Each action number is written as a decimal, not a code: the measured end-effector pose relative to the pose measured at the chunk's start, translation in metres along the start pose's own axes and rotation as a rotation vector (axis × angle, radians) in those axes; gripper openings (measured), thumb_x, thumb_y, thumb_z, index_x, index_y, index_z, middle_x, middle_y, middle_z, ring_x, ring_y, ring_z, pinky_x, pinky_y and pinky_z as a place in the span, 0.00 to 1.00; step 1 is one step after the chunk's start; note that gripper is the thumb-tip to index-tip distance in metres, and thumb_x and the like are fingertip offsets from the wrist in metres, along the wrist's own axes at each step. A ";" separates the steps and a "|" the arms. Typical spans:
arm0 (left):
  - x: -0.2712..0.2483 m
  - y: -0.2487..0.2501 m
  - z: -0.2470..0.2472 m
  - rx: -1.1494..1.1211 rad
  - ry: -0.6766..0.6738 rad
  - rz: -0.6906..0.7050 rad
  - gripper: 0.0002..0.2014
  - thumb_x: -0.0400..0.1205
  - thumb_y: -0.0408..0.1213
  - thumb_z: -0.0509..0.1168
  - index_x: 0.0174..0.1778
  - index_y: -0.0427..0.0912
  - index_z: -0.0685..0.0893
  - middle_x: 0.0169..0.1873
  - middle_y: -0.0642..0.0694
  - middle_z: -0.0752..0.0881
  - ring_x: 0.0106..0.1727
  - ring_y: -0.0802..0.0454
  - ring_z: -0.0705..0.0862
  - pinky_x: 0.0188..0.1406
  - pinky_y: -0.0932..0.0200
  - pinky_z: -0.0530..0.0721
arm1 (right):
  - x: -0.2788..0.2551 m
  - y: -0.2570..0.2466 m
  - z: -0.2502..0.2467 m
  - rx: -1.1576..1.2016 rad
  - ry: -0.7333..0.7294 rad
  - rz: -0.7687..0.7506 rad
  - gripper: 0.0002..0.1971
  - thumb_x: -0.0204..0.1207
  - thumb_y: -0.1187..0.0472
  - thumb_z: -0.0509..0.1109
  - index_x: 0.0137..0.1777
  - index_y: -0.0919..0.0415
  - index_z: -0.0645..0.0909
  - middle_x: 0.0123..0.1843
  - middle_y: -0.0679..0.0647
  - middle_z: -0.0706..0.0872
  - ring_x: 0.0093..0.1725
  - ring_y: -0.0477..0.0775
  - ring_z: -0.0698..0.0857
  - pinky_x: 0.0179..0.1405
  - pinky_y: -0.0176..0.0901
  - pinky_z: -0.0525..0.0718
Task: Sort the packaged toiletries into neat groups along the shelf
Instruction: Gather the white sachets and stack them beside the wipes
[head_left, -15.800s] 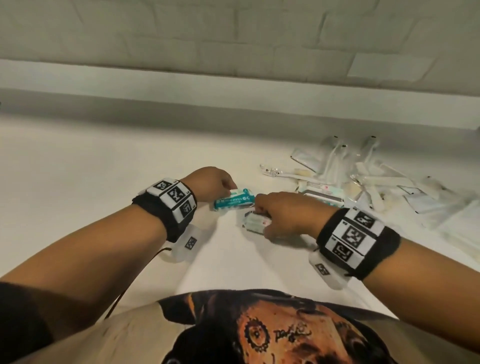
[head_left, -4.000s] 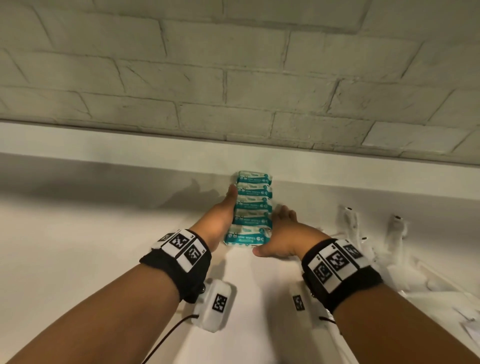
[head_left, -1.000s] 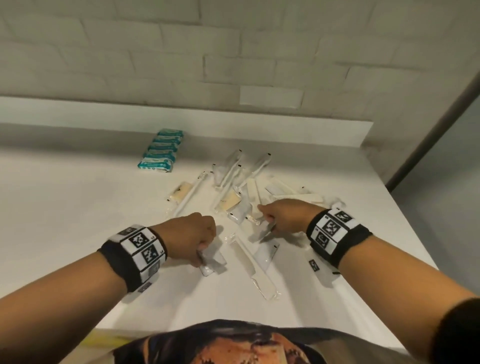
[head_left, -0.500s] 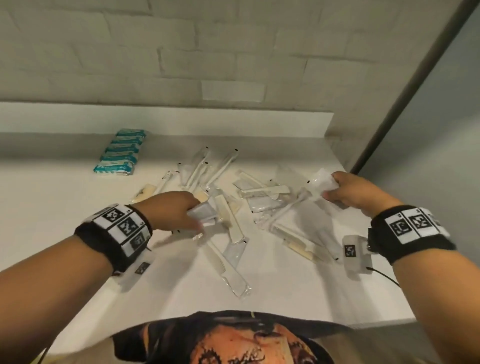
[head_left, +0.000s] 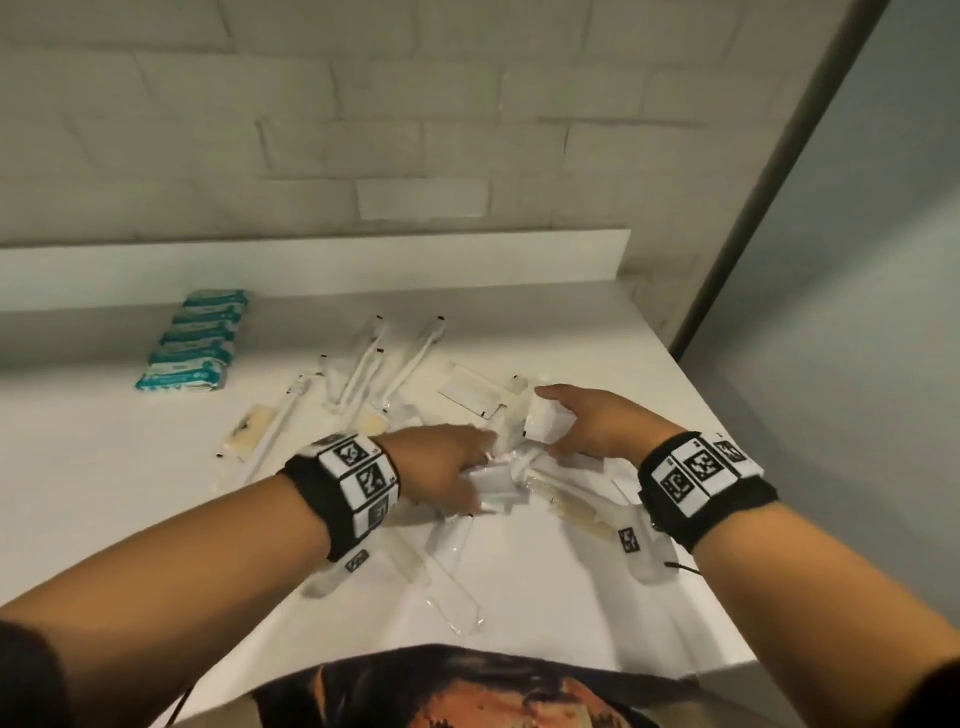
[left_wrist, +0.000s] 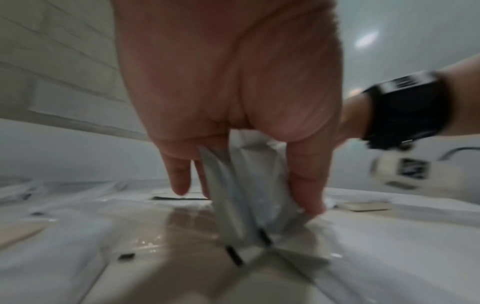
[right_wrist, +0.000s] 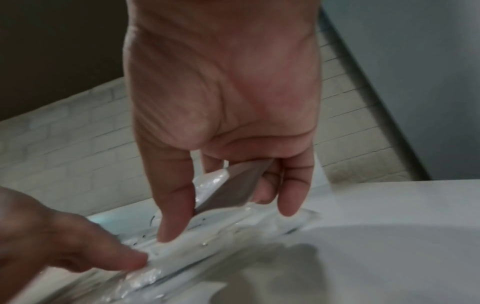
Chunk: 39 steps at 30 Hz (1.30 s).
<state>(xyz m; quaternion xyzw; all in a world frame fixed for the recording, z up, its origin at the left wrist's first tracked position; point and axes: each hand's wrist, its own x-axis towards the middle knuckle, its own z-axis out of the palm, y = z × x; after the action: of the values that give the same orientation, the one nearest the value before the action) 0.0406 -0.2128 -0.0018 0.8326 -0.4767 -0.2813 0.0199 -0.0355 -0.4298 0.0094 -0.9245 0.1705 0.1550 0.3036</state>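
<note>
Both hands are down in the loose pile of clear-wrapped toiletries (head_left: 410, 395) on the shelf (head_left: 104, 467). Left hand (head_left: 441, 473) pinches some white sachets (left_wrist: 249, 185), right hand (head_left: 597, 421) has fingers curled around another sachet (head_left: 543, 421). Teal packs (head_left: 192, 343) sit lined up by the back wall.

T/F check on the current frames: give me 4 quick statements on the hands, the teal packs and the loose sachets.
1. The left hand grips white packets. True.
2. The teal packs lie scattered among the sachets. False: they sit in one neat row near the back ledge.
3. The right hand is empty. False: it holds a white packet.
4. Wrapped toothbrushes lie loose on the shelf. True.
</note>
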 end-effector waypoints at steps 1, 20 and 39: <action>-0.006 -0.001 0.002 0.001 -0.027 0.043 0.19 0.76 0.54 0.67 0.60 0.50 0.83 0.78 0.55 0.68 0.70 0.50 0.76 0.66 0.49 0.78 | 0.005 -0.005 0.001 -0.063 -0.032 -0.012 0.46 0.67 0.61 0.80 0.81 0.39 0.61 0.79 0.47 0.72 0.72 0.54 0.76 0.67 0.44 0.76; 0.007 -0.076 -0.046 -0.123 0.427 -0.510 0.15 0.82 0.43 0.59 0.60 0.40 0.79 0.57 0.42 0.83 0.53 0.45 0.83 0.44 0.56 0.77 | 0.035 -0.016 -0.022 -0.453 -0.131 -0.042 0.22 0.66 0.54 0.77 0.60 0.44 0.81 0.56 0.46 0.86 0.51 0.50 0.82 0.52 0.44 0.81; 0.036 -0.135 -0.046 -0.253 0.432 -0.851 0.32 0.76 0.59 0.66 0.68 0.38 0.77 0.62 0.35 0.82 0.59 0.40 0.82 0.52 0.52 0.80 | 0.062 -0.025 0.001 -0.617 -0.088 -0.089 0.29 0.66 0.46 0.77 0.66 0.48 0.74 0.61 0.50 0.78 0.56 0.55 0.80 0.52 0.46 0.79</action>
<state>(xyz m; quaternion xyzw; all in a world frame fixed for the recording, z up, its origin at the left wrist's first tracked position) 0.1829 -0.1788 -0.0200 0.9838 -0.0415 -0.1412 0.1027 0.0300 -0.4240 -0.0032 -0.9719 0.0613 0.2260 0.0223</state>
